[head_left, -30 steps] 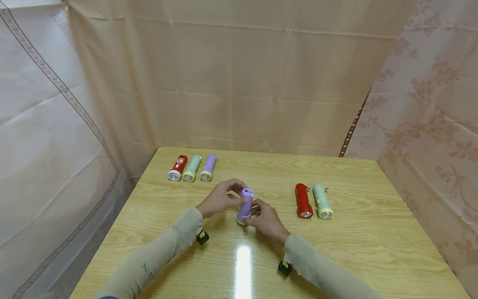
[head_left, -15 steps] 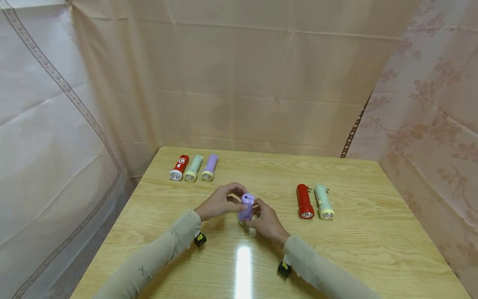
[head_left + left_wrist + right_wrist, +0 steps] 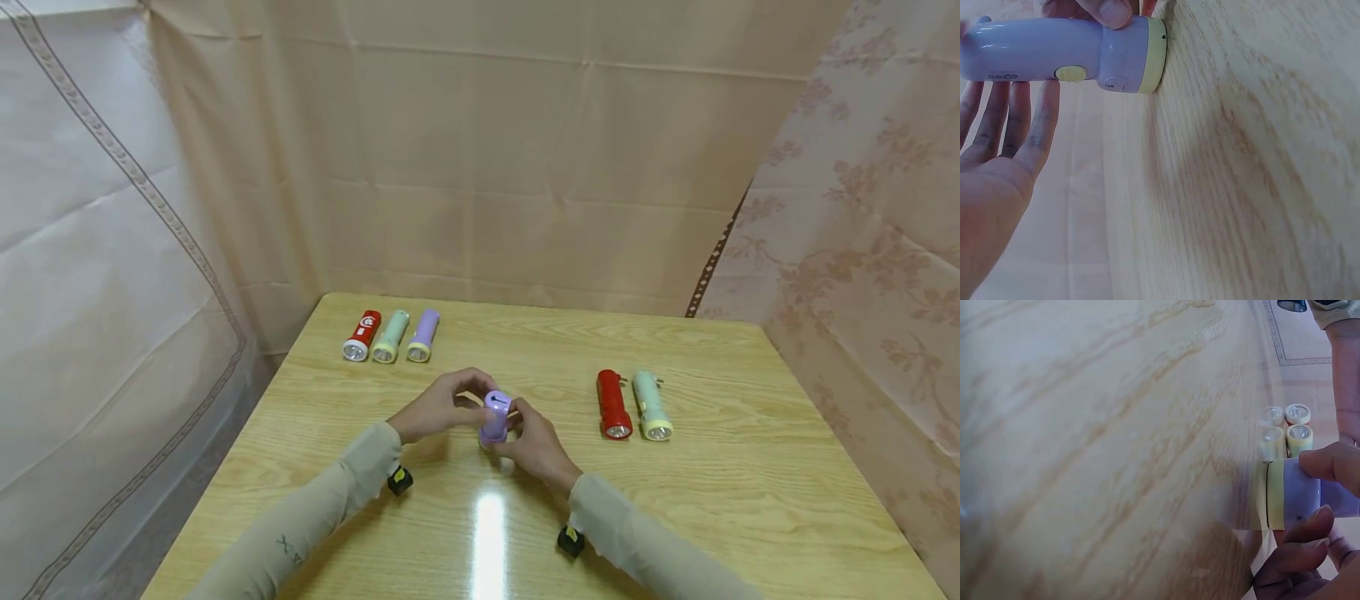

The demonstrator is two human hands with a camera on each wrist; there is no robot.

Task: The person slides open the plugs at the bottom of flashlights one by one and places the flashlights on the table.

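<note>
A purple flashlight [image 3: 495, 417] with a pale yellow rim stands on its lens end at the middle of the table, its slotted tail facing up. My left hand [image 3: 444, 407] holds the upper body, thumb on the near side and fingers behind. In the left wrist view the yellow switch [image 3: 1071, 74] shows on the purple body, with the left fingers [image 3: 1017, 122] against it. Lower down, my right hand [image 3: 536, 442] grips the flashlight's wide head between thumb and fingers. The right wrist view shows the yellow rim [image 3: 1276, 494] at the tabletop; the lens is hidden.
At the back left of the wooden table [image 3: 720, 508] lie a red flashlight [image 3: 363, 335], a mint one [image 3: 391, 337] and another purple one [image 3: 423, 335] in a row. A red flashlight [image 3: 614, 404] and a mint flashlight [image 3: 652, 406] lie right of my hands, plug prongs showing.
The held flashlight's tail has tipped and dropped slightly toward me, so more of its slotted end shows. Both hands keep their hold. The other flashlights stay in place.
</note>
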